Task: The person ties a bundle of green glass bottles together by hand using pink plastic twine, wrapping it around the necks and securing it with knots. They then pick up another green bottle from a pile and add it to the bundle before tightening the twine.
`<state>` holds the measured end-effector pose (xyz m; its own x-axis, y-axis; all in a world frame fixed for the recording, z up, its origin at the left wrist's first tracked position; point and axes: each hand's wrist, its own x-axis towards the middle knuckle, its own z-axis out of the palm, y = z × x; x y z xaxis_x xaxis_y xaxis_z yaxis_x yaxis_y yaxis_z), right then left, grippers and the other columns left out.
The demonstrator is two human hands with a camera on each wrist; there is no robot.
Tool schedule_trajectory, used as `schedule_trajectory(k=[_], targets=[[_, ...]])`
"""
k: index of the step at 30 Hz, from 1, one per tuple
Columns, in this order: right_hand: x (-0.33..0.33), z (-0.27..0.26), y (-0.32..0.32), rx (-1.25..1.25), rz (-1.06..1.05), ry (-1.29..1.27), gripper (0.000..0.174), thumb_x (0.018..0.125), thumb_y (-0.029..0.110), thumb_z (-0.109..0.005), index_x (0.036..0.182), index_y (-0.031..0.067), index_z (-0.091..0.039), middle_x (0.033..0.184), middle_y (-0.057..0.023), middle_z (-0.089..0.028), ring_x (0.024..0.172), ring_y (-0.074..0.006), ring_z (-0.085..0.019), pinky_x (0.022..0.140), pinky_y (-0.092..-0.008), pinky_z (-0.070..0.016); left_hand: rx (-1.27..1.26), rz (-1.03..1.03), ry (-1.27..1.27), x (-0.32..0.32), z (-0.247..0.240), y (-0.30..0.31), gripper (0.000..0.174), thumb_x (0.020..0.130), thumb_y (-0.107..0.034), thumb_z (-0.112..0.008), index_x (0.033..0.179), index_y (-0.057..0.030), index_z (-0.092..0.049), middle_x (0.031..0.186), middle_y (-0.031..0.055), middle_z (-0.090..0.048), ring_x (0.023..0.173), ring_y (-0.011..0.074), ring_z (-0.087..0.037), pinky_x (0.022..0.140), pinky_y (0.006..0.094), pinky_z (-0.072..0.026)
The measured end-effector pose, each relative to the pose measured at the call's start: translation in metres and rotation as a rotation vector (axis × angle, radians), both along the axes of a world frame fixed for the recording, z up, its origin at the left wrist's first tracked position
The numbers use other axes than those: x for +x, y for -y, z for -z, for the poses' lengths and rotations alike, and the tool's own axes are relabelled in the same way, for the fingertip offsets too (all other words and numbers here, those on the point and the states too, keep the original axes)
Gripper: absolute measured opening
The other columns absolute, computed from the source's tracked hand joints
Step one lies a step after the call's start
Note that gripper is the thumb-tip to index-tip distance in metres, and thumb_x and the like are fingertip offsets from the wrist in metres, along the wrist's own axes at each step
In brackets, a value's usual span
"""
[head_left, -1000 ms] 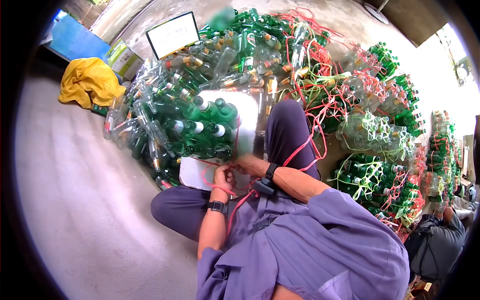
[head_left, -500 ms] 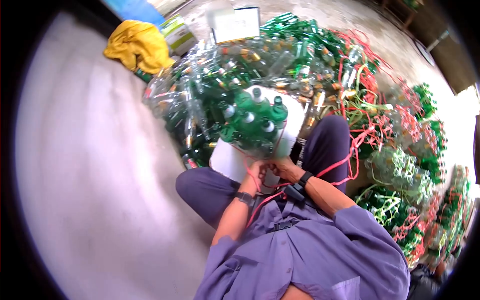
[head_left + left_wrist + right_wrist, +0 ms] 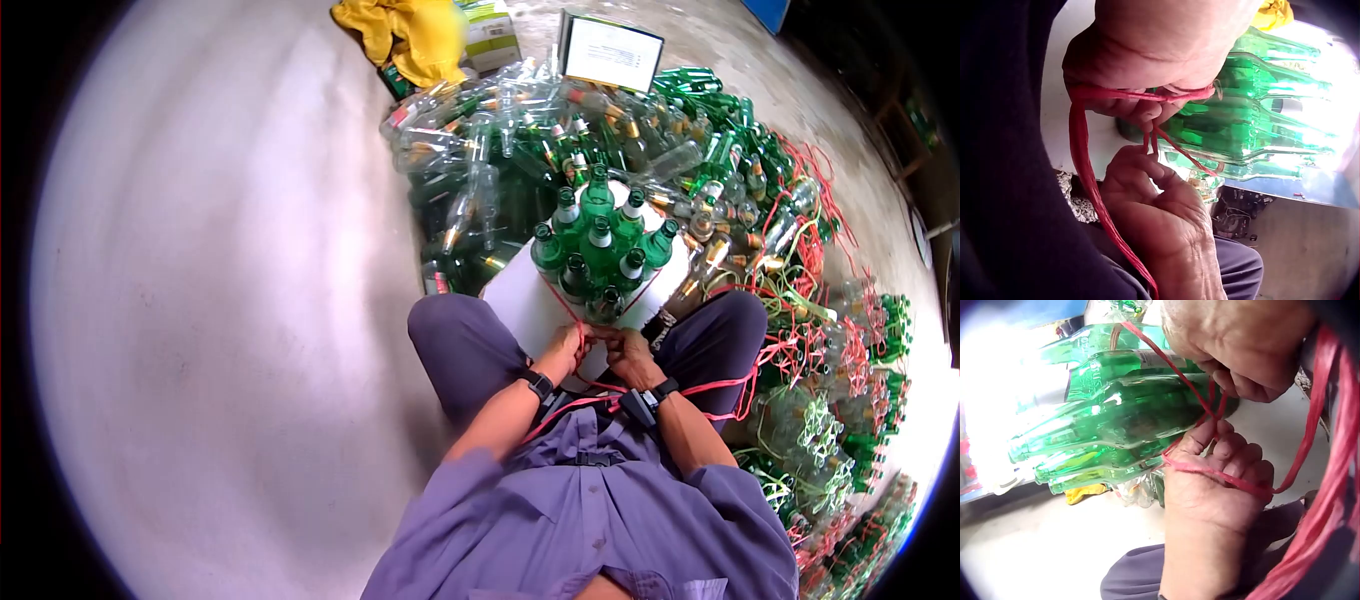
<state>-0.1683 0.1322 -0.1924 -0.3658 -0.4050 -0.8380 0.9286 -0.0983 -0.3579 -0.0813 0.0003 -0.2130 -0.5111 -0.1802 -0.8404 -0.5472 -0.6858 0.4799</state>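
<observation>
A cluster of green glass bottles (image 3: pixel 600 238) stands upright on a white block (image 3: pixel 520 300) between the person's knees. Red plastic twine (image 3: pixel 572 303) runs round the cluster and meets at its near side. Here the left hand (image 3: pixel 563 350) grips the twine, a strand of which also crosses its palm (image 3: pixel 1216 478). Close beside it, the right hand (image 3: pixel 630 358) pinches twine with curled fingers (image 3: pixel 1138 169). Short taut strands (image 3: pixel 1150 140) join the fingertips of both hands. A thicker red length (image 3: pixel 1088 169) hangs from the left hand toward the lap.
Loose clear and green bottles (image 3: pixel 480 190) lie heaped beyond the block. Tangled red and pale green twine (image 3: pixel 800 255) lies at the right, near tied bottle bundles (image 3: pixel 800 430). A framed white sheet (image 3: pixel 612 55), a yellow cloth (image 3: pixel 410 35) and a carton (image 3: pixel 490 38) are behind the heap.
The head view has swung left, so bottles and hands appear farther right. Both hands stay together on the twine at the near side of the cluster.
</observation>
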Motion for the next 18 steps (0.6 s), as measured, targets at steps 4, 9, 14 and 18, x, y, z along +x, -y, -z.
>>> schedule_trajectory(k=[4,9,14,18], targets=[[-0.014,0.015,-0.011,-0.161,-0.013,0.057,0.019,0.082,0.004,-0.047,0.096,0.0012,-0.059,0.064,0.003,-0.045,0.048,-0.0048,-0.037,0.038,-0.0185,-0.0244,0.006,-0.143,-0.029,-0.004,0.039,-0.005,0.019,0.083,-0.022,-0.059,0.068,-0.0108,-0.059,0.054,0.0014,-0.05,0.038,0.0109,-0.035,0.036,0.0264,-0.0225],[-0.027,0.038,-0.028,-0.275,0.282,0.029,0.005,0.079,0.004,-0.05,0.081,0.0084,-0.053,0.062,0.0031,-0.045,0.046,-0.0068,-0.037,0.038,-0.0208,-0.0267,0.011,0.007,-0.109,0.003,0.028,-0.002,0.021,0.084,-0.019,-0.057,0.068,-0.0063,-0.06,0.055,0.0011,-0.049,0.041,0.0108,-0.036,0.037,0.0281,-0.0229],[-0.035,0.063,-0.031,-0.176,0.628,-0.082,0.01,0.073,-0.002,-0.051,0.072,0.0082,-0.052,0.063,-0.0019,-0.051,0.052,-0.0148,-0.053,0.045,-0.0246,-0.0462,-0.026,0.087,-0.005,0.002,0.013,0.003,0.022,0.082,-0.023,-0.059,0.071,-0.0046,-0.059,0.055,0.0005,-0.047,0.043,0.0094,-0.035,0.039,0.028,-0.0236],[-0.031,0.025,-0.02,0.147,0.686,-0.171,0.006,0.077,0.001,-0.054,0.077,0.0064,-0.057,0.068,-0.0052,-0.059,0.058,-0.0174,-0.061,0.049,-0.0276,-0.0526,-0.05,0.073,-0.032,0.004,0.011,0.0,0.022,0.082,-0.024,-0.059,0.072,-0.0041,-0.06,0.055,0.0008,-0.047,0.043,0.0091,-0.035,0.04,0.028,-0.0244]])
